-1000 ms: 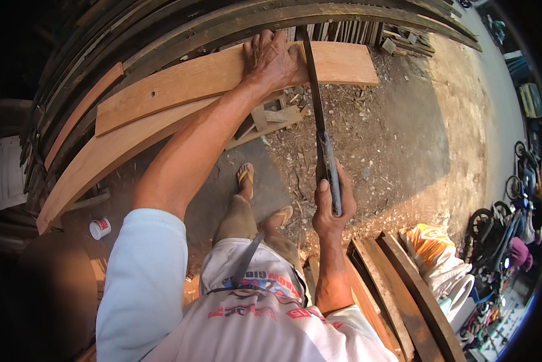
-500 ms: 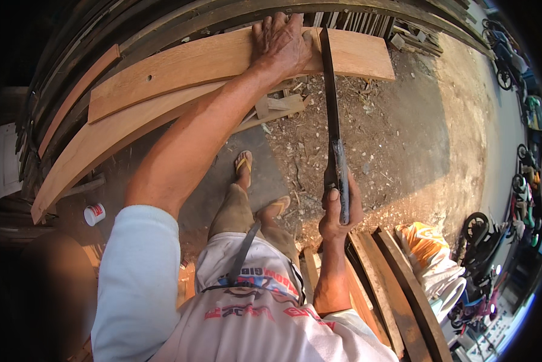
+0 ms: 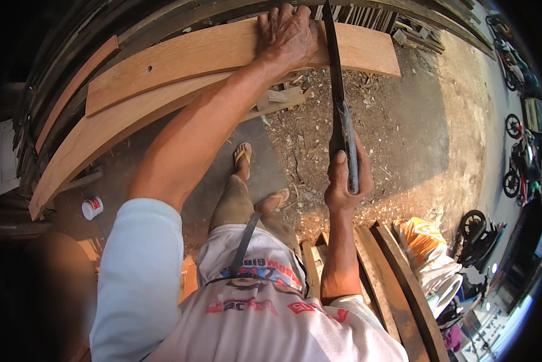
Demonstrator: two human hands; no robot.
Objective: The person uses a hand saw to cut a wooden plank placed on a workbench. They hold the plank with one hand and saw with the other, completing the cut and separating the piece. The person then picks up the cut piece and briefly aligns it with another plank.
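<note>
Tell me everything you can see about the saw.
The saw has a long, dark, narrow-looking blade, apparently metal, and a worn grey-and-black handle. The right hand grips the handle, thumb along its side. The blade points away from the person, crossing the upper plank just right of the left hand, its far end past the plank's far edge. Its teeth can't be made out.

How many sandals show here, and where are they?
2: the left sandal on the left foot, farther forward, and the right sandal on the right foot. Others could be hidden.
</note>
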